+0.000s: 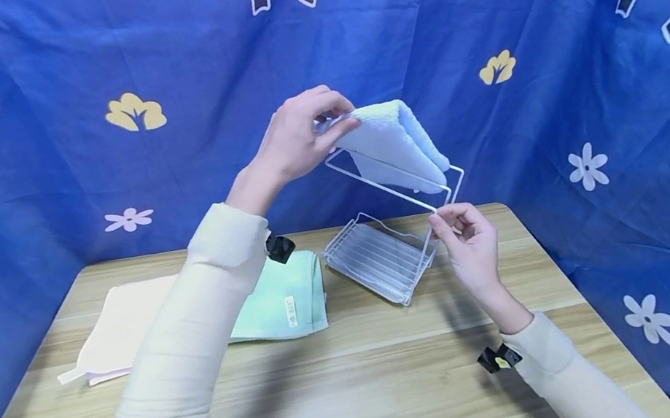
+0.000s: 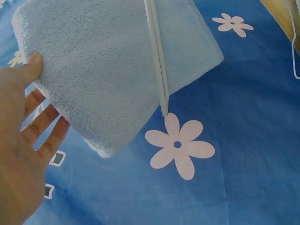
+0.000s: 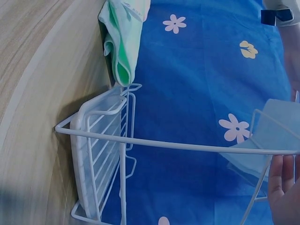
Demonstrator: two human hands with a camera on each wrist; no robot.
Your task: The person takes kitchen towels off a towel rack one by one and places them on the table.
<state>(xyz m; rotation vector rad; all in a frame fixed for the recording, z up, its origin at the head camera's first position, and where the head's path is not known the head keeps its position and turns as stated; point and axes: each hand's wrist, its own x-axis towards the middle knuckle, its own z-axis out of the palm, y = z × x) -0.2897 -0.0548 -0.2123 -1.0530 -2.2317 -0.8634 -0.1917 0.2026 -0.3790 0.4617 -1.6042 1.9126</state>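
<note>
A light blue towel (image 1: 388,148) lies folded over the top bars of a white wire rack (image 1: 381,187). My left hand (image 1: 302,133) pinches the towel's left edge; in the left wrist view the thumb rests on the near face and the other fingers pass behind the light blue cloth (image 2: 98,70). With thumb and fingers, my right hand (image 1: 473,245) grips the rack's frame at its near upper corner. From there a long wire post (image 3: 187,146) runs down to the rack's base, which carries a shallow pale tray (image 1: 373,258).
Left of the rack a mint green towel (image 1: 277,300) with a white label lies folded on the wooden table (image 1: 353,398). Farther left is a pale pink towel (image 1: 127,318), partly covered by my left sleeve. A blue patterned curtain (image 1: 202,53) closes off the back and sides.
</note>
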